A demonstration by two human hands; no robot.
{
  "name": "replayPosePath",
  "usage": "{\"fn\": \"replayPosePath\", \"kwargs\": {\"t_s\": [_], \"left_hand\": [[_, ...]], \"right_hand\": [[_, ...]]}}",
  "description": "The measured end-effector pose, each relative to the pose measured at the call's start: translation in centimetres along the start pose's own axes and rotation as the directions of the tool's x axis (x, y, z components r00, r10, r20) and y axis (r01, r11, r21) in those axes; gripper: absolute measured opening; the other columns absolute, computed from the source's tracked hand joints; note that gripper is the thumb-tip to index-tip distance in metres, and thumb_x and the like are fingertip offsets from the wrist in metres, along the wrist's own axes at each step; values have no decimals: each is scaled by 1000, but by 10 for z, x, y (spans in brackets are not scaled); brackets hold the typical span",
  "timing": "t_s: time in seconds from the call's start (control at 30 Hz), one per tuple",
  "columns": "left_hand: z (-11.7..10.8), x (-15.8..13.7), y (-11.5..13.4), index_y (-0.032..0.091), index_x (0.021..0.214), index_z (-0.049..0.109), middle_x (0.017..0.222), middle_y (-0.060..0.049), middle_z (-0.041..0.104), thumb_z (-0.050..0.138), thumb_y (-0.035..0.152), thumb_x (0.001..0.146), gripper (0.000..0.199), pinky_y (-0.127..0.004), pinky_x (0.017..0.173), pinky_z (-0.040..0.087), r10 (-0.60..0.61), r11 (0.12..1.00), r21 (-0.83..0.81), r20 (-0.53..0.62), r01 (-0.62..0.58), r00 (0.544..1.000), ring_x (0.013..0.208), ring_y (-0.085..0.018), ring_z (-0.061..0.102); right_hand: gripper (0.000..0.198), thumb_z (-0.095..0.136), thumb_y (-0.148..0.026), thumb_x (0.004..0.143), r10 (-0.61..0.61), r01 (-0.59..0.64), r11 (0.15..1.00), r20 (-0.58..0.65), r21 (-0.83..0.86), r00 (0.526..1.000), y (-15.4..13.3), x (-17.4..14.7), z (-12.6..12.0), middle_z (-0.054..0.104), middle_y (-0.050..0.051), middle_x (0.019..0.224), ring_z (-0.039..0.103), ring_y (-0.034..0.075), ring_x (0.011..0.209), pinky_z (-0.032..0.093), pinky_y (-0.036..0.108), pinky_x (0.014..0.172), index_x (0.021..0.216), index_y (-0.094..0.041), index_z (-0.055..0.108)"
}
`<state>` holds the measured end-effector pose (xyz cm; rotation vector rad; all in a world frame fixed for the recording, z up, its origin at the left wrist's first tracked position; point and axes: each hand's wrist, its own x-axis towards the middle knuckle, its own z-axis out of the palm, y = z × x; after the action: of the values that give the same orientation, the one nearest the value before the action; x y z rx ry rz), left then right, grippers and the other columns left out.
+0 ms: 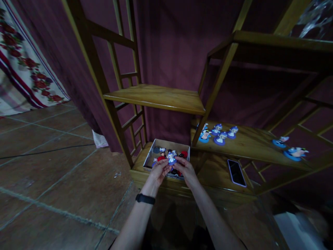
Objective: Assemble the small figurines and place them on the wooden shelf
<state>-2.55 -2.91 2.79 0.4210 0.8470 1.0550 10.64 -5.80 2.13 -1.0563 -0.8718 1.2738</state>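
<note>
Between my two hands is a small purple-and-white figurine (pixel 171 158) on a purple base, held upright above an open box. My left hand (pixel 160 171) pinches it from the left side, and my right hand (pixel 185 168) has its fingers on the right side of it. Below lies the white cardboard box (pixel 149 160), holding several more figurines in red, black, white and purple, partly hidden by my hands. On the shelf to the right stand several similar figurines (pixel 220 138) with purple or blue bases.
A wooden shelf unit (pixel 156 97) rises in front of me, with its middle board above the box. A phone (pixel 236 172) lies on the lower board at right. Two blue-based figurines (pixel 296 153) lie farther right. A dark cable (pixel 47 151) crosses the tiled floor.
</note>
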Motion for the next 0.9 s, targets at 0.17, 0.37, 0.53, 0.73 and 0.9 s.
{"fn": "replayPosePath", "kwargs": {"t_s": [0.17, 0.37, 0.53, 0.73, 0.9], "left_hand": [[3, -3, -1, 9, 78, 61, 68, -8, 67, 60, 6, 73, 6, -21, 60, 53, -3, 1000, 28, 25, 3, 1000, 58, -12, 64], [5, -5, -1, 10, 77, 61, 70, -7, 68, 61, 5, 71, 8, -22, 66, 54, 6, 999, 38, 46, -7, 999, 64, -13, 65], [3, -2, -1, 11, 78, 60, 70, -7, 68, 64, 9, 70, 9, -23, 65, 53, -9, 999, 52, 44, 7, 999, 64, -14, 65], [2, 3, -2, 11, 76, 58, 61, -5, 65, 66, 21, 71, 14, -21, 56, 52, -38, 996, 84, -5, 38, 999, 56, -12, 63], [4, 2, -3, 11, 79, 59, 62, -6, 65, 65, 28, 72, 20, -21, 52, 51, -42, 995, 93, -20, 43, 999, 53, -12, 62]], "right_hand": [[44, 72, -39, 57, 33, -33, 999, -43, 4, 999, 0, 0, -1, 65, 4, 95, 61, 18, 79, 51, 32, 72, 96, -20, 65], [41, 71, -40, 60, 52, -53, 999, -70, -6, 996, 2, 2, -1, 64, 3, 93, 61, 16, 77, 51, 30, 70, 95, -20, 64], [41, 68, -44, 62, 61, -65, 997, -93, -48, 994, 4, 4, -2, 62, 0, 71, 58, 13, 62, 51, 27, 60, 94, -19, 64], [41, 65, -44, 64, 24, -35, 992, -89, -125, 996, 10, 7, -4, 62, 0, 71, 55, 10, 53, 48, 25, 53, 98, -20, 63], [42, 63, -40, 66, -33, 23, 988, -66, -151, 997, 6, 5, -2, 63, 0, 77, 54, 10, 54, 47, 23, 50, 104, -22, 60]]}}
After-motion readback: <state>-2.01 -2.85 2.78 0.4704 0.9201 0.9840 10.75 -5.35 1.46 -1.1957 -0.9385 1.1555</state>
